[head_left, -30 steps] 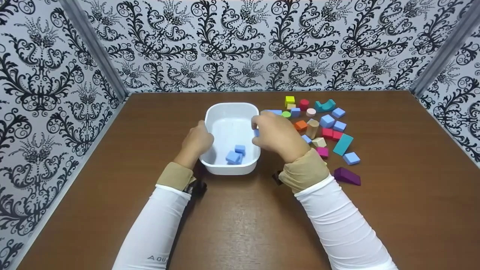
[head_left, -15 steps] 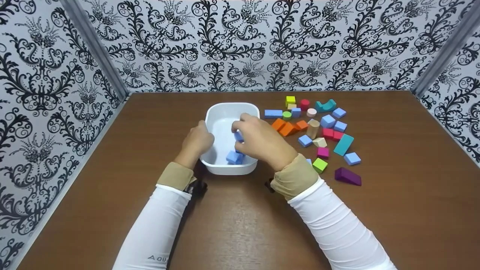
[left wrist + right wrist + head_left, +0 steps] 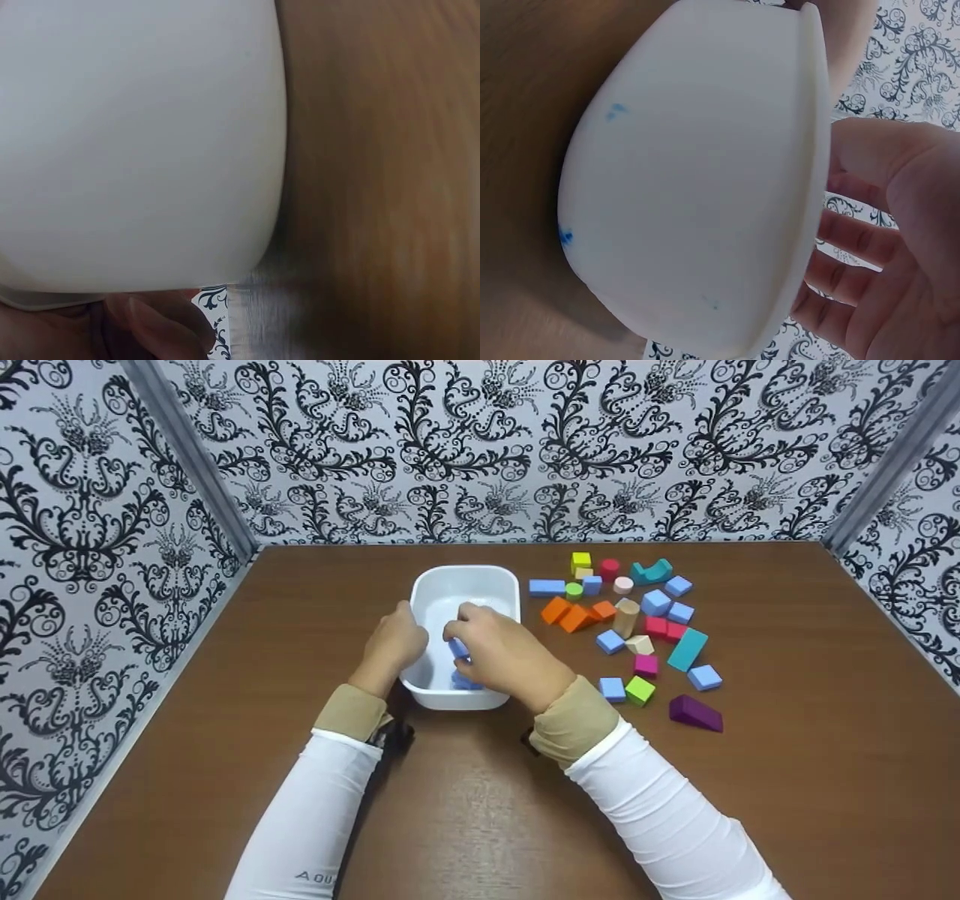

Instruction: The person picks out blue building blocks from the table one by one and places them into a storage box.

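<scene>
A white plastic tub [image 3: 460, 701] stands on the table, and my left hand [image 3: 396, 641] grips its left rim. In the left wrist view the tub's outer wall [image 3: 142, 150] fills much of the frame, with the left fingers [image 3: 169, 326] at the rim. My right hand [image 3: 510, 652] reaches over the right rim, pinching a blue block [image 3: 457, 647] between thumb and fingers inside the tub. Below it lie other blue blocks [image 3: 463, 681], partly hidden by that hand. The right wrist view has the right hand [image 3: 900, 247] behind the tub's rim, its fingertips hidden.
Right of the tub lie loose coloured blocks: orange triangles [image 3: 576, 618], a wooden cylinder [image 3: 625, 617], a teal slab [image 3: 687, 649], a green cube [image 3: 640, 690], a purple wedge [image 3: 696, 713] and several blue ones [image 3: 612, 689]. A patterned wall [image 3: 495, 450] closes the back.
My right hand has moved left from the tub's right rim to over its inside, carrying the blue block lower toward the others. The left hand has stayed in place.
</scene>
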`<state>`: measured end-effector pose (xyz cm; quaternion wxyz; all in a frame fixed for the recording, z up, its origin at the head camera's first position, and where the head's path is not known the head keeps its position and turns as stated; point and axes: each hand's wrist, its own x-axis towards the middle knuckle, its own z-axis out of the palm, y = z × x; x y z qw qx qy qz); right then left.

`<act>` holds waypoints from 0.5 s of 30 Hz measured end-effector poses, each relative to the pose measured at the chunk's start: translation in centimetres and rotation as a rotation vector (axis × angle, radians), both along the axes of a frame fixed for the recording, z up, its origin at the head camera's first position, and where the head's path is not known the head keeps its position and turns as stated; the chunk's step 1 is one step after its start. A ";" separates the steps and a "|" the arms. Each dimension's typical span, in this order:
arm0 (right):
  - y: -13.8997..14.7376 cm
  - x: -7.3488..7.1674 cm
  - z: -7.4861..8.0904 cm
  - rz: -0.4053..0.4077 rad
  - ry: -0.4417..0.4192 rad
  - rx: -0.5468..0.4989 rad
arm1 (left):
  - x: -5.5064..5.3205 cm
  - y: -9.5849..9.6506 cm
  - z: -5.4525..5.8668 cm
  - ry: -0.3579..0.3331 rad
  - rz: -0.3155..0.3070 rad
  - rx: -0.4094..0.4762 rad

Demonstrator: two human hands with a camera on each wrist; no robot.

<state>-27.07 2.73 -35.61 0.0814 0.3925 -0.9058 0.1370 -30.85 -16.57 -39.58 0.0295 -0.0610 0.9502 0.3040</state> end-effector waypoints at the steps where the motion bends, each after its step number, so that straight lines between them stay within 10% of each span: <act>1: 0.0 0.0 0.0 0.000 -0.006 0.006 | 0.0 0.0 0.0 0.000 0.000 0.000; 15: 0.0 0.1 -0.8 0.009 -0.055 0.051 | -0.1 0.0 -0.1 0.001 0.004 0.000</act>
